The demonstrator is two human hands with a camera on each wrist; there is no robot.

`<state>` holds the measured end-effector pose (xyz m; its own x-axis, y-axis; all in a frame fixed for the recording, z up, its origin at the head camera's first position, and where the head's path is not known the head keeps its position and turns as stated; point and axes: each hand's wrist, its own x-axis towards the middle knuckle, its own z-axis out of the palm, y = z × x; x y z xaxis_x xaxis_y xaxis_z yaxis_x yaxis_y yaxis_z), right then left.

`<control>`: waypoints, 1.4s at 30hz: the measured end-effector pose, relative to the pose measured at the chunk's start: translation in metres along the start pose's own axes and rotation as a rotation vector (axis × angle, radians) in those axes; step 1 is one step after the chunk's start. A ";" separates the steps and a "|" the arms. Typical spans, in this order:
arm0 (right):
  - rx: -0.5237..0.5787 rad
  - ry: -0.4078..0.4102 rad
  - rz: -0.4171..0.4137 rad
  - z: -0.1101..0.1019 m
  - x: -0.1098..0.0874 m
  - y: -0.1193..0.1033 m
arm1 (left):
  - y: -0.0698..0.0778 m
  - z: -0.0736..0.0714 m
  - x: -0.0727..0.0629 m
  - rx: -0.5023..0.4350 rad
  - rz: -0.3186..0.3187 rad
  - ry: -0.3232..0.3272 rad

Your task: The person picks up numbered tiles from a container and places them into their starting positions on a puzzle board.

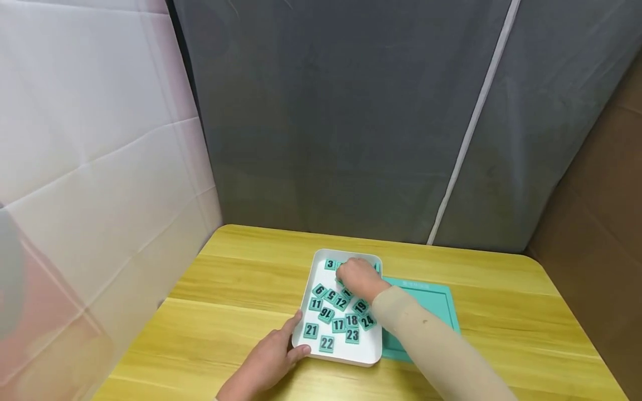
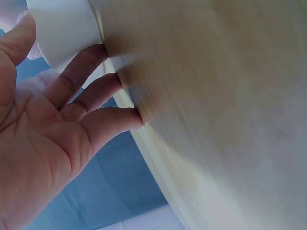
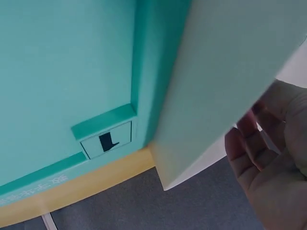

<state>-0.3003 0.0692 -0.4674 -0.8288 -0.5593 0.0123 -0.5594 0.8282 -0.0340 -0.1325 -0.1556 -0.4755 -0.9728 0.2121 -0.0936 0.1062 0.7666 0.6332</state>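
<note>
A white tray [image 1: 312, 278] lies on the table, holding several teal number tiles [image 1: 327, 343]. My left hand [image 1: 273, 356] holds its near left corner, the thumb over the near rim and the fingers along the left wall. In the left wrist view, other fingertips [image 2: 136, 117] touch the tabletop. My right hand [image 1: 360, 278] reaches into the far part of the tray, fingers bent down among tiles. The tray wall partly hides them in the right wrist view; I cannot tell whether they pinch a tile. A teal board [image 1: 431, 298] sits right of the tray, with a "1" tile [image 3: 108, 140] in its corner.
The yellow wood-grain table [image 1: 241, 273] extends around tray and board. A grey curtain [image 1: 326, 122] hangs behind it, a white cloth [image 1: 100, 128] at the left and a brown panel [image 1: 597, 189] at the right. My right forearm crosses over the board.
</note>
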 end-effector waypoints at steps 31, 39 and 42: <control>0.231 -0.128 0.178 -0.008 -0.004 -0.008 | 0.002 -0.005 -0.004 0.005 -0.011 0.012; 0.220 -0.107 0.161 -0.009 -0.007 -0.008 | 0.000 -0.007 0.001 0.022 0.011 0.004; 0.261 -0.101 0.150 -0.010 -0.013 -0.005 | -0.001 -0.004 0.002 0.018 0.006 -0.015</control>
<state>-0.2873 0.0727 -0.4575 -0.8894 -0.4434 -0.1111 -0.3994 0.8719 -0.2832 -0.1350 -0.1590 -0.4732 -0.9691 0.2251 -0.1013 0.1156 0.7765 0.6195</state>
